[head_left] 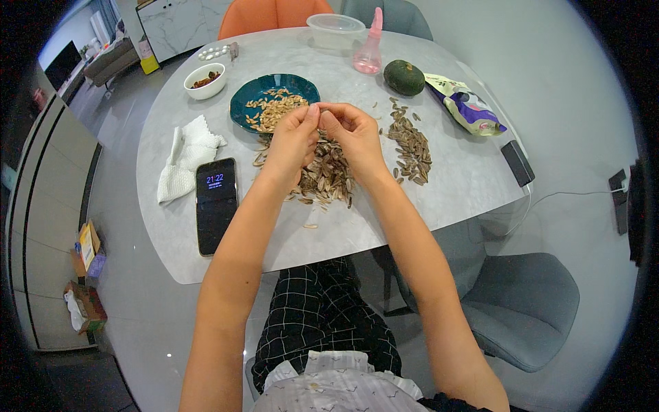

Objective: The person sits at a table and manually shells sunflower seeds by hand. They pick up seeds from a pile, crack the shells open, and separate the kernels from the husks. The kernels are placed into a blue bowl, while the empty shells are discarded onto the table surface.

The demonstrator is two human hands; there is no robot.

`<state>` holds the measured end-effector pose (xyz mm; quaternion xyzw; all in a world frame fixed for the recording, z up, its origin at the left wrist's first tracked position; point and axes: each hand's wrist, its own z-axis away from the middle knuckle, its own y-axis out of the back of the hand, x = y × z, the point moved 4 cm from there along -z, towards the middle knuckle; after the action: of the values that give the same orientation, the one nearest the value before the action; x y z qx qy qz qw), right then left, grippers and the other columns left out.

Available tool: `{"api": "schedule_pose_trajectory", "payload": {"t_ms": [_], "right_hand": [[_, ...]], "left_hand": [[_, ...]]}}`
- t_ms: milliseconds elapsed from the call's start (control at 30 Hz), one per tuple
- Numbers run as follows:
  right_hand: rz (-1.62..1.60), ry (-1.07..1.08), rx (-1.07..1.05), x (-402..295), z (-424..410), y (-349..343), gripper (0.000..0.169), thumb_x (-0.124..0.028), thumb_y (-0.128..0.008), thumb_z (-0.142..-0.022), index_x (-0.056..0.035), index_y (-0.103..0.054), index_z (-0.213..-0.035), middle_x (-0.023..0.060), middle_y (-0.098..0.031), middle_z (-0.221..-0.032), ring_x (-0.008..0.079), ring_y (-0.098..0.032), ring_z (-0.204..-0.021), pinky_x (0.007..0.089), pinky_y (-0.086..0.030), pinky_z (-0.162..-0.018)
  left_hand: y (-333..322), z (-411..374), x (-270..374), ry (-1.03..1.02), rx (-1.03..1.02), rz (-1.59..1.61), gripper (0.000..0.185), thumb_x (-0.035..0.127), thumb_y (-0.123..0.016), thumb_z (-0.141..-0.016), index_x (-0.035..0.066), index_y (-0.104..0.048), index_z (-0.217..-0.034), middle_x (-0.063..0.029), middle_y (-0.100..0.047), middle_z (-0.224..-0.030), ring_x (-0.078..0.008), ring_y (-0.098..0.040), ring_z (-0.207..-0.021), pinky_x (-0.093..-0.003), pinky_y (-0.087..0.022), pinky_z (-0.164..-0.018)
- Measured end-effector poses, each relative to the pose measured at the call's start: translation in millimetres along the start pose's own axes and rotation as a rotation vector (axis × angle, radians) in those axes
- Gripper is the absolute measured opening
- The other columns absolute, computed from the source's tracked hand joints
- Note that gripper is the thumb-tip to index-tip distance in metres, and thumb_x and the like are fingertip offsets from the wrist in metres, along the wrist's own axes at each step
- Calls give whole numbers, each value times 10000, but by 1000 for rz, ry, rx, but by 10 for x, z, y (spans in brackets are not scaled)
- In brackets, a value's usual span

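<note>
Thumb to fingertip, my left hand (297, 136) and my right hand (355, 136) meet above the table. Their fingers are pinched together; anything between the tips is too small or hidden to make out. Below and between the hands spreads a heap of split sunflower seed shells (329, 175), partly covered by them. Just beyond my left hand is a dark teal plate (241, 105) holding pale shelled kernels (273, 110). To the right of my right hand lies a loose pile of whole striped sunflower seeds (409, 141).
Left on the grey table (170, 237) are a smartphone (216, 206), a crumpled white cloth (188, 159) and a white bowl (206, 85). Farther back stand a lidded plastic tub (334, 33), a pink spray bottle (368, 56), a green squash (404, 77) and a snack bag (466, 105). A power adapter (518, 163) sits right.
</note>
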<state>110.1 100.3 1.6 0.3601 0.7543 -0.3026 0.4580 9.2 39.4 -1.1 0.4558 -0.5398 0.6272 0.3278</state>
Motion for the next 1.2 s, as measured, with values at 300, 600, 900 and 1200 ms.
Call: {"api": "schedule_pose_trajectory", "payload": {"t_ms": [300,600,900,1200], "right_hand": [[-176,-39,36,79,89,104,193,-145,-674,-842,10,-665,-955,29,-652,-818,80,-588,-737,214,-474,-691],[-75,22,79,-48,119,74,154,-122,-656,-853,24,-656,-903,36,-648,-783,74,-587,-707,206,-472,-657],[460,200,148,-204,153,96,74,-45,-662,-778,2,-664,-836,69,-614,-744,154,-587,-678,264,-466,-632],[627,322,140,-307,181,57,57,-18,-661,-743,-4,-649,-797,96,-593,-723,192,-568,-651,292,-447,-605]], "left_hand": [[-79,22,-58,88,-130,12,281,358,-447,-970,135,-481,-802,114,-289,-526,2,-216,-391,-166,-168,-339],[-79,28,-84,109,-134,38,283,364,-447,-969,136,-478,-804,114,-290,-532,4,-227,-412,-163,-168,-346],[-3,-15,22,-264,143,-673,486,451,-460,-932,5,-585,-783,-56,-495,-584,-163,-471,-538,-324,-359,-502],[-64,19,81,-352,63,-820,457,397,-431,-953,0,-608,-812,-39,-517,-676,-120,-474,-634,-292,-391,-581]]}}
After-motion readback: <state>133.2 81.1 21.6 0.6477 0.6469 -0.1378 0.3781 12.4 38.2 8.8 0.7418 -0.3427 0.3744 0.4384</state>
